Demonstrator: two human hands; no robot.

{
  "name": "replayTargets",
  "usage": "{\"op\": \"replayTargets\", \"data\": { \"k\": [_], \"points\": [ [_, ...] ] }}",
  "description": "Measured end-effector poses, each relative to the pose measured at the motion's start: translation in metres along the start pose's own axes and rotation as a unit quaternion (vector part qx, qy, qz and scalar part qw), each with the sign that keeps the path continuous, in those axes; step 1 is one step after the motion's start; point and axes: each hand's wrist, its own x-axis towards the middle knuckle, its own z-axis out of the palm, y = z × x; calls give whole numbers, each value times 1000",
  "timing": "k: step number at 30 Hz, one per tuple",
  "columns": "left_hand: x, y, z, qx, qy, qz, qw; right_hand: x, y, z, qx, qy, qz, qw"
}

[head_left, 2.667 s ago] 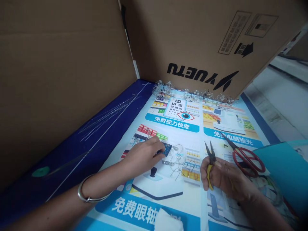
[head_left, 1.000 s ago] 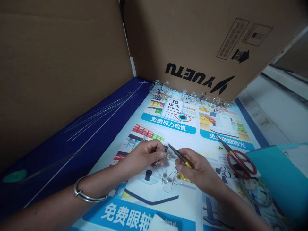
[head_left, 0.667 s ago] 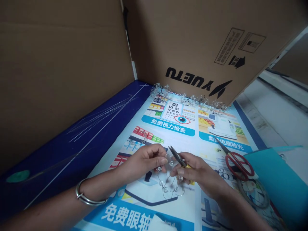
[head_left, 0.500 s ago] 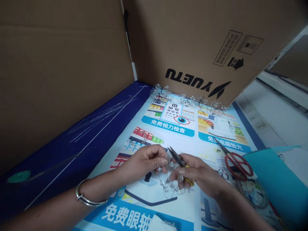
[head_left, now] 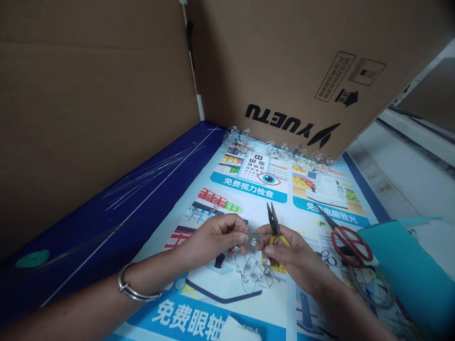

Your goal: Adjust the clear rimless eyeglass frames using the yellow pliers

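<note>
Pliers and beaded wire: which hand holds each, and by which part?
Right hand: pliers, by the yellow handles. Left hand: beaded wire, exact grip point hidden.

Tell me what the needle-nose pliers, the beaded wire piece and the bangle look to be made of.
Needle-nose pliers: slim dark jaws, likely steel; evenly coloured yellow grips, probably plastic.
Beaded wire piece: thin strands bent into loops suggest metal wire; clear, glinting beads could be glass or acrylic.
Bangle: polished silver-coloured metal, judging by bright highlights.
</note>
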Motion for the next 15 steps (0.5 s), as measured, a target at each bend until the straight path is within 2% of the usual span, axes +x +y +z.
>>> {"op": "replayTargets", "data": {
  "k": [4,10,15],
  "points": [
    [-1,-1,-1,7,-9,2,1000,0,3,7,-61,39,-46,996],
    [-2,-1,-1,2,-14,-7,1000,0,5,16,-155,92,-75,981],
    [0,-3,-1,-15,-15,-7,1000,1,6,21,-180,121,-81,973]
  ]
}}
